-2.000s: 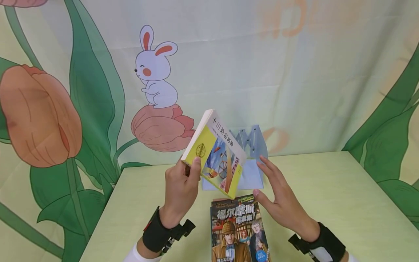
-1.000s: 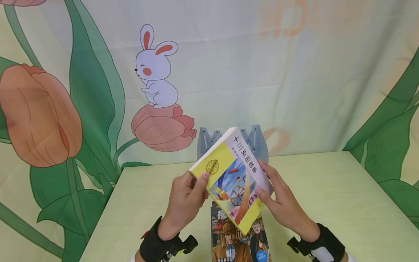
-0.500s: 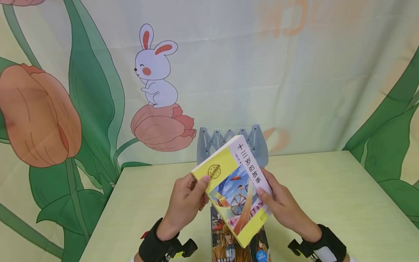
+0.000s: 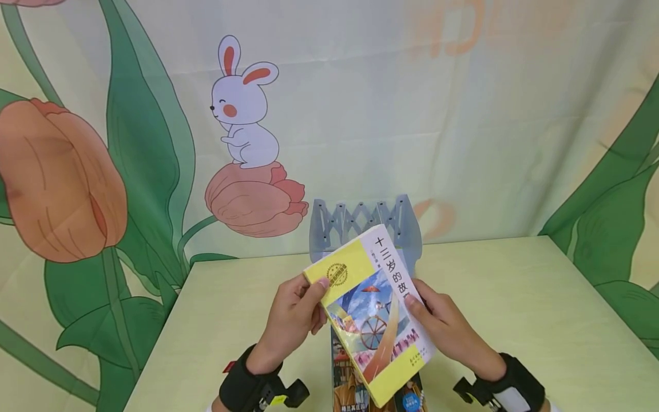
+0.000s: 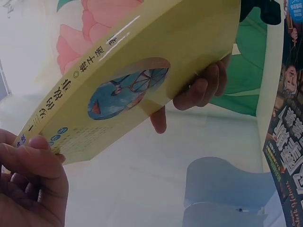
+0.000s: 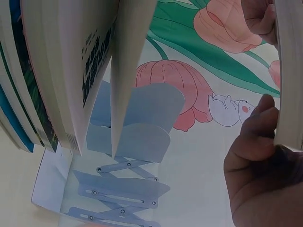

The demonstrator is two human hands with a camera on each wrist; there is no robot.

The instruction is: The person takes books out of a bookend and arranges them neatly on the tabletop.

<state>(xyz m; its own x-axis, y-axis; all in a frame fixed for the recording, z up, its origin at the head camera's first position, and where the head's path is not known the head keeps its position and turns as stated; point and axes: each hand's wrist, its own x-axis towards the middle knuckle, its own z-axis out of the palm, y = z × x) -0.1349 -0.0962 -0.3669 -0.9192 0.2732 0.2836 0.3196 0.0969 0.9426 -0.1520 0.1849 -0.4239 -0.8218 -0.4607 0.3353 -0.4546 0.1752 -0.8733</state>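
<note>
A yellow and white paperback book [image 4: 378, 315] is held tilted in both hands, its illustrated front cover facing up. My left hand [image 4: 290, 315] pinches the book's upper left edge, thumb on the cover. Along the opposite edge, my right hand [image 4: 453, 326] grips with its thumb on the white strip. The left wrist view shows the book's underside and spine, with left-hand fingertips [image 5: 35, 151] near one end. Beneath lies a stack of books [image 4: 345, 377], partly hidden; its top one has a dark illustrated cover. In the right wrist view, stacked page edges [image 6: 42, 71] appear at the left.
Behind the book stands a light blue expandable book rack [image 4: 407, 229] with a crisscross back, its lower part partly hidden. The pale green table [image 4: 515, 297] reaches back to a printed cloth [image 4: 494, 143] with a rabbit and tulips.
Two seconds ago only my left hand held the book, and the right hand's fingers were apart from it. The right hand has since gripped it, and the book has come lower and nearer.
</note>
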